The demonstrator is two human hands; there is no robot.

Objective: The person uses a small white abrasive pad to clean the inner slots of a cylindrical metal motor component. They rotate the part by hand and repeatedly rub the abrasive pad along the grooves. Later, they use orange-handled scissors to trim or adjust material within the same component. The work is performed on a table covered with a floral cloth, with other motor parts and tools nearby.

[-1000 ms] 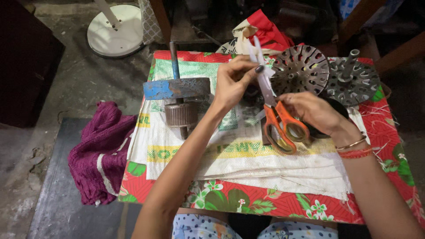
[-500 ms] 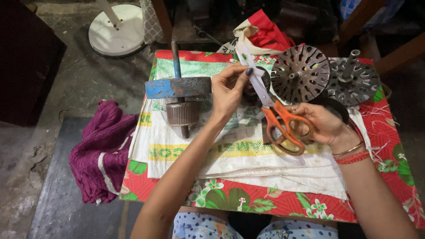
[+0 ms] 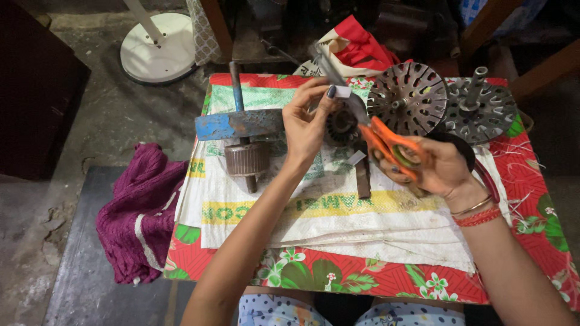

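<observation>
**Count of things on and around the table**

Two hands were at work: a left hand (image 3: 305, 124) and a right hand (image 3: 444, 166). One pair of orange-handled scissors (image 3: 386, 140) was there, and one small white strip (image 3: 342, 92). Two perforated metal discs (image 3: 408, 98) (image 3: 480, 111) lay on the one table (image 3: 362, 281). One rusty rotor (image 3: 246, 158), one blue metal bar (image 3: 238, 124), one white woven sack (image 3: 338, 223), one purple cloth (image 3: 136, 217) and one round white stand base (image 3: 158, 54) made up the rest.

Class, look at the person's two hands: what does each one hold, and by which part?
The right hand holds orange-handled scissors by the handle loops. The left hand pinches a small pale strip by one end, at the blades.
</observation>
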